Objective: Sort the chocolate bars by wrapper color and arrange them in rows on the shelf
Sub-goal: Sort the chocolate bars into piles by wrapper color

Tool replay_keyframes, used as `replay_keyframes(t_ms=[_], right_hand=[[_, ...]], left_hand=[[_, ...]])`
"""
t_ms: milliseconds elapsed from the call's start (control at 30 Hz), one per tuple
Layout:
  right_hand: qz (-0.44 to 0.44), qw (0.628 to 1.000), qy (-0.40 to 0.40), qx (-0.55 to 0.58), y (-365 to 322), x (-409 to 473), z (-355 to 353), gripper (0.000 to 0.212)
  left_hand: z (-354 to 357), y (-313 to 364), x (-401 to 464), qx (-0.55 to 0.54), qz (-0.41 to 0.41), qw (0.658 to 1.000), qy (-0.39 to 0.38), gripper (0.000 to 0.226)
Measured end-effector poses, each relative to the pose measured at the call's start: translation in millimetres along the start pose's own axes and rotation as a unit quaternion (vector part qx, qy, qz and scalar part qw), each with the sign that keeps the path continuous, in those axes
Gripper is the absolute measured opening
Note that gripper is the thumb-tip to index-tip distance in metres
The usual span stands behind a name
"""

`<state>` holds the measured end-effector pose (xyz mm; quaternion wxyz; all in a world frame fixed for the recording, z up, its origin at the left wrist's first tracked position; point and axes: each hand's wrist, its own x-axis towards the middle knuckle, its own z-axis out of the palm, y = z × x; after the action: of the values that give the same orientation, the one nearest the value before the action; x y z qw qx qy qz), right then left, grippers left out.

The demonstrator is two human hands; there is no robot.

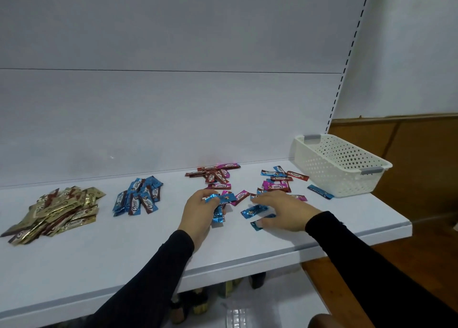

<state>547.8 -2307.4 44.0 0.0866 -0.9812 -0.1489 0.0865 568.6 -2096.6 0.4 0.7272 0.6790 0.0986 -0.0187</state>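
Shelf [99,265], sorting in progress: gold pile [55,210] near left end, blue pile [138,197] beside it; left hand [198,212] clutches gathered blue bars [219,198], evidently for that pile; right hand [280,210], fingers spread, presses loose blue bars [254,211] near front edge; unsorted mix [277,181] beside basket [339,164].

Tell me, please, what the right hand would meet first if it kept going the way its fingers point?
The right hand points leftward, so it would probably first meet the loose blue bar lying at its fingertips, then the left hand gripping blue bars; depth is uncertain.
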Motion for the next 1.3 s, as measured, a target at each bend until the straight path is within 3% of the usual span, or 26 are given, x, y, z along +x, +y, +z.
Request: replay_keyframes(t_ms=[267, 500, 733, 1000, 1133, 1233, 1300], right_hand=[[-0.010, 0.998, -0.068, -0.004, 1, 3, -11, 0.050], [0.068, 0.994, -0.044, 0.068, 7, 2, -6, 0.031], [0.092, 0.992, -0.028, 0.078, 2, -2, 0, 0.041], [0.106, 0.992, -0.018, 0.061, -2, -4, 1, 0.032], [0.102, 0.979, 0.041, 0.171, -2, -3, 5, 0.027], [0.110, 0.924, 0.094, 0.353, -9, -1, 8, 0.017], [0.121, 0.890, 0.078, 0.433, -19, 1, 9, 0.023]], left_hand=[[-2, -1, 0, 0.011, -0.009, 1.000, -0.014, 0.013], [9, -4, 1, 0.041, -0.023, 0.999, -0.012, 0.011], [14, -4, -1, 0.057, -0.039, 0.998, -0.013, 0.013], [13, -3, -3, 0.065, -0.030, 0.997, -0.015, 0.012], [13, -4, -3, 0.065, -0.026, 0.997, -0.011, 0.012], [13, -3, -5, 0.057, -0.017, 0.998, -0.019, 0.012], [14, -3, -6, 0.049, -0.010, 0.998, -0.029, 0.015]])
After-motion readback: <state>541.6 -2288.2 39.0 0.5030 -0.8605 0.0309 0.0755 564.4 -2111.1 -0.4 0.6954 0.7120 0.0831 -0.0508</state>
